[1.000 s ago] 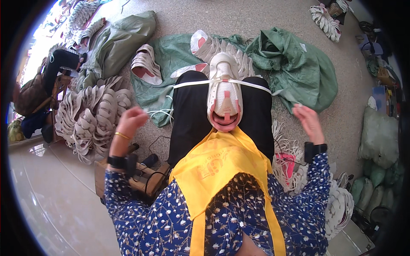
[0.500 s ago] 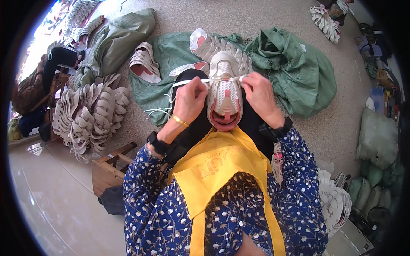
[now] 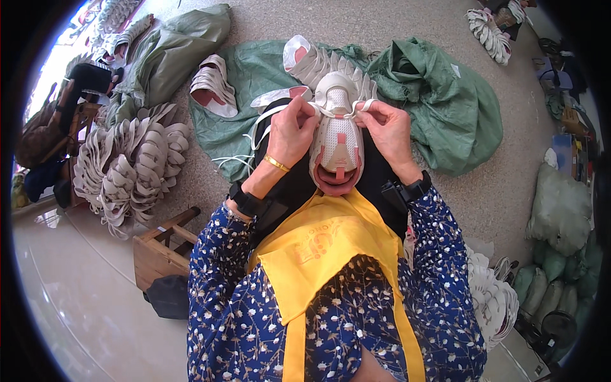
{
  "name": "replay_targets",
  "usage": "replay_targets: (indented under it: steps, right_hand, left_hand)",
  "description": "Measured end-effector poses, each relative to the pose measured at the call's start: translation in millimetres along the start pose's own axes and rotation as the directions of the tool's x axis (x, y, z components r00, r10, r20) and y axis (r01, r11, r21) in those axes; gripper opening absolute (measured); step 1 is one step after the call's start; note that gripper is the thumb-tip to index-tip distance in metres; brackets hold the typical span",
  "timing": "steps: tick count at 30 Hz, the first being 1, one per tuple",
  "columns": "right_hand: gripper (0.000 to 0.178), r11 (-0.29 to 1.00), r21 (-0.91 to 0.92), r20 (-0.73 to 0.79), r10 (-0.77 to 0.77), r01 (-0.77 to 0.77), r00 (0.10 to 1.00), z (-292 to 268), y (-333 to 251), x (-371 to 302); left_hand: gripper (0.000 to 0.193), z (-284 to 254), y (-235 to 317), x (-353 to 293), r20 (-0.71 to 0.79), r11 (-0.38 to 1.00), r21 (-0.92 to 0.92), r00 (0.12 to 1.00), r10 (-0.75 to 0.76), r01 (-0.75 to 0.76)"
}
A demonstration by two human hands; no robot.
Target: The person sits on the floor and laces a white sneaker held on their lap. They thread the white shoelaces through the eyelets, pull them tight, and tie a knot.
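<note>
A white shoe upper (image 3: 333,137) with pink trim rests between my knees, its toe pointing away and its pink-lined opening toward me. A white shoelace (image 3: 336,115) crosses it below the toe. My left hand (image 3: 294,129) pinches the lace on the left side, with a loose length trailing down over my knee. On the right side, my right hand (image 3: 386,130) pinches the other part of the lace, and a small loop stands up by its fingertips. Both hands sit close to the upper's edges.
Beyond the knees a row of nested uppers (image 3: 321,63) and a separate stack (image 3: 214,88) lie on green sacking (image 3: 248,67). A bulky green sack (image 3: 439,105) is at right. Piled uppers (image 3: 130,162) and a wooden stool (image 3: 162,251) stand at left.
Both hands have come closer to the shoe upper. The lace, pulled taut straight across before, is now slacker, with a loop raised at the right hand.
</note>
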State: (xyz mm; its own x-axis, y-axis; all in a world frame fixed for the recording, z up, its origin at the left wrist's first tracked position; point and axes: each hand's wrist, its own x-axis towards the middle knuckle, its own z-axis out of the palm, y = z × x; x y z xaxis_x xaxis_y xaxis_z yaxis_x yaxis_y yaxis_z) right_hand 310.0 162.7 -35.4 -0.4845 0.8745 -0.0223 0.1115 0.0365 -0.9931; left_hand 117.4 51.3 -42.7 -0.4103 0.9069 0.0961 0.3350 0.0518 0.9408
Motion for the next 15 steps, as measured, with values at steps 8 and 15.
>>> replay_targets:
  steps: [8,15]
  right_hand:
    - [0.01,0.962,-0.224,0.045,-0.15,0.156,0.988,2,-8,0]
    - [0.008,0.908,-0.362,0.123,-0.176,0.209,0.977,3,-3,9]
  left_hand:
    - [0.016,1,-1,0,-0.024,1.0,0.0,1.0,-0.015,0.015]
    - [0.013,3,1,1,-0.032,0.999,0.001,0.999,-0.039,0.039]
